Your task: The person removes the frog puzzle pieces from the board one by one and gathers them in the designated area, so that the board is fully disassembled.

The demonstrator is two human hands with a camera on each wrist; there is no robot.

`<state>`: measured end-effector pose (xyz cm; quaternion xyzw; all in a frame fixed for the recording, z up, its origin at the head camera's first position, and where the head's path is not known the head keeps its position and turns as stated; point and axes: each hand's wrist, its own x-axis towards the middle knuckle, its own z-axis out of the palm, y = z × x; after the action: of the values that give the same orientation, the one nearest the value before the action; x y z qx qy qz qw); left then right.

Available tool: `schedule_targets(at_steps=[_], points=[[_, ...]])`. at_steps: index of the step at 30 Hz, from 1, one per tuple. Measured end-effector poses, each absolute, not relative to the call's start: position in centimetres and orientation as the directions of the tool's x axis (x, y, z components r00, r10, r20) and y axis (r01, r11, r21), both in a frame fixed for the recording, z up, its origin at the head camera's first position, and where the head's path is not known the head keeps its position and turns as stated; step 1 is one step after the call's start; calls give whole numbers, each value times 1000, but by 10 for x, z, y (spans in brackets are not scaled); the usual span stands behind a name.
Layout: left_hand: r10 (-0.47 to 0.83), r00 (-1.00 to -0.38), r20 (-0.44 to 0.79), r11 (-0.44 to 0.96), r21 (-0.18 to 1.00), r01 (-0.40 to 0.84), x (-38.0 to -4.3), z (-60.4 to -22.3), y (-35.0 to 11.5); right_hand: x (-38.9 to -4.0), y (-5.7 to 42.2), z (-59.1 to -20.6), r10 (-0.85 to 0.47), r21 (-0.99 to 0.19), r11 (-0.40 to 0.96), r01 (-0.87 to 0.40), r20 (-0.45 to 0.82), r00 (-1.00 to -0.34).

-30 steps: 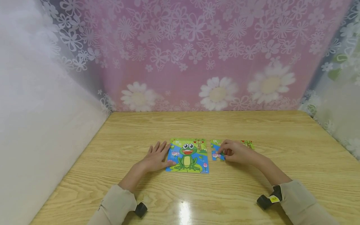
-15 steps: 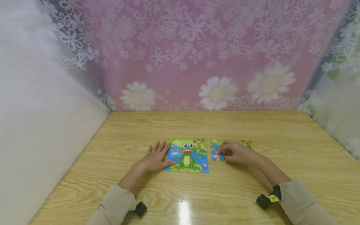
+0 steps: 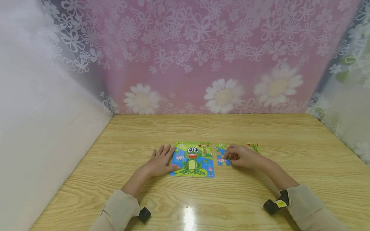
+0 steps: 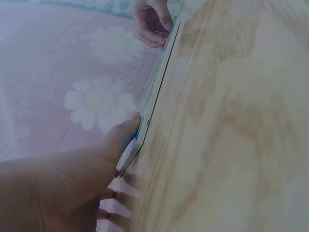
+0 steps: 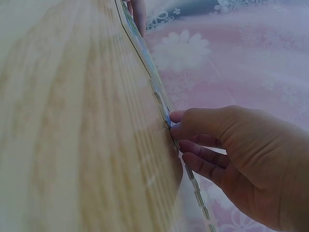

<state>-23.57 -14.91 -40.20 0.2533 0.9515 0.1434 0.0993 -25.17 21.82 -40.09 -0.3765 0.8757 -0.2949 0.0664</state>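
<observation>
A square frog picture board (image 3: 192, 160) lies flat on the table. My left hand (image 3: 160, 162) rests at its left side with fingers spread and straight, the thumb on the lower left of the picture. In the left wrist view, the thumb (image 4: 123, 133) touches the board's edge. Just right of the board, my right hand (image 3: 245, 156) pinches a small blue puzzle piece (image 3: 221, 160) with pink flowers between thumb and curled fingers. That piece lies under a green and blue corner piece (image 3: 221, 148). The right hand hides part of the pieces around it.
Beyond the right hand, a puzzle piece with a tree (image 3: 254, 147) shows in the upper row. The wooden table (image 3: 185, 195) runs back to a pink flowered curtain (image 3: 185, 64). A pale curtain (image 3: 52, 128) borders the left side.
The pinched flower piece has shifted very slightly up against the corner piece between the first frame and now. My left hand and the frog board stay in place.
</observation>
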Motion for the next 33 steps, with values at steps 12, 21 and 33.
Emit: schedule_targets(at_steps=[12,21,33], points=[[507,-855,-108,833,315,454,-236,-403,-149,-252,218,-400,-703,-570,529,-629,121,-701],[517,-850,-96,824,322,465,-236,-404,-151,-251,198,-389,-685,-543,526,-655,186,-704],[528,-842,-106,814,347,466,-232,-397,-149,-260,134,-384,-726,-511,535,-673,130,-676]])
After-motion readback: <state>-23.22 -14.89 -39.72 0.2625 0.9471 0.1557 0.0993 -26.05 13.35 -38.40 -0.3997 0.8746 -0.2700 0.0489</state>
